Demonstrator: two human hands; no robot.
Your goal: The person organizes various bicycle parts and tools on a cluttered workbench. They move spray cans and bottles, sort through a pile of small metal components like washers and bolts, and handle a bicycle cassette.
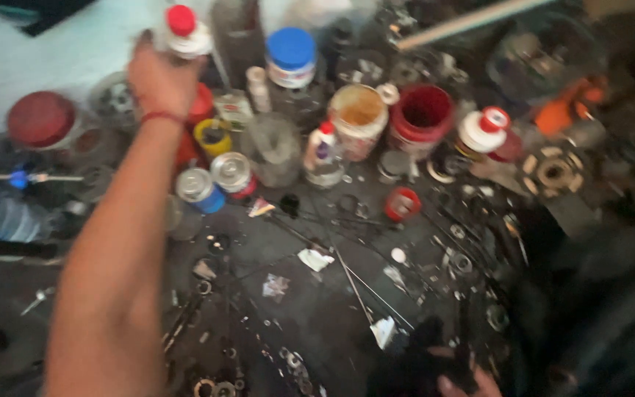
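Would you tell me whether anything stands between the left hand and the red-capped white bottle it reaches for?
Nothing visible does: the left hand is already at the white bottle, fingers against its side. The blur hides whether the grip is closed. A red can stands just below the hand.

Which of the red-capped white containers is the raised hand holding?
The left hand grips the red-capped spray can at top left. The other red-capped white bottle sits untouched at right, beside the open red tub.

Two spray cans with red caps show: one [183, 33] at the top left, one [485, 131] at the right. Two metal tins [198, 187] [232, 173] lie side by side. One blue-lidded jar [290, 57], one open red tub [422, 117].
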